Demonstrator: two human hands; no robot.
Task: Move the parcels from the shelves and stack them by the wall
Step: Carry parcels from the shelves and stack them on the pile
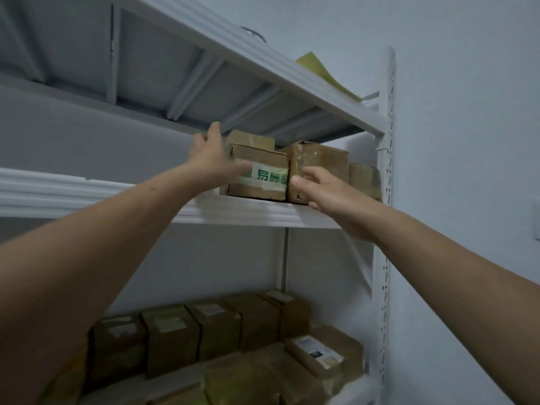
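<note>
Both hands reach up to a taped parcel (258, 173) on the middle shelf (248, 211). Left hand (214, 162), fingers spread, presses its left side; right hand (318, 188) curls loosely at its right edge, grip unclear.

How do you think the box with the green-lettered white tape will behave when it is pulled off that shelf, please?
The taped box looks like stiff cardboard with flat faces, so it should slide rather than roll. Its glossy tape may be slippery under the left hand. It sits tight against the neighbouring parcel, which might drag along.
</note>
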